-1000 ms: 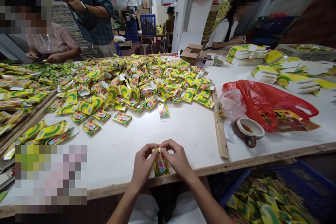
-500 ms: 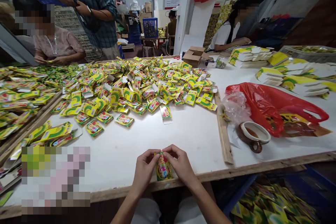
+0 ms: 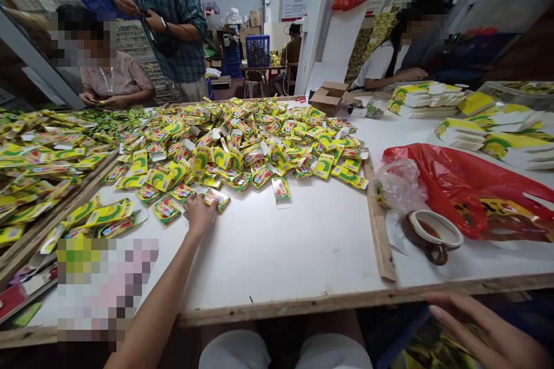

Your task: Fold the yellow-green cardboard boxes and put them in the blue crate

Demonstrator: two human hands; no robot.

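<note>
A: Nearest first?
B: Right hand point(image 3: 497, 328), low at the right, over the blue crate point(image 3: 404, 339) of yellow-green packets point(image 3: 437, 347). Fingers extended and loosely parted, nothing visibly held.
A: And past the table's wooden edge point(image 3: 303, 304)?
B: At the right, a brown cup point(image 3: 413, 234) beside the wooden divider point(image 3: 383, 248), with a red bag point(image 3: 433, 176) just behind.
A: Left hand point(image 3: 199, 211)?
B: Reaching out over the white tabletop point(image 3: 281, 259), fingers curled down around the left end of a small box point(image 3: 222, 200) — cannot tell whether pinching or merely touching.
A: Where, exactly, for that small box?
B: Flat on the tabletop, right at the left fingertips — well apart from the right hand. Similar boxes point(image 3: 167, 210) just to the left, then a broad heap point(image 3: 242, 147) beyond.
A: Farther back?
B: Open cardboard box point(image 3: 326, 101), then a person in a plaid shirt point(image 3: 179, 23), standing.
</note>
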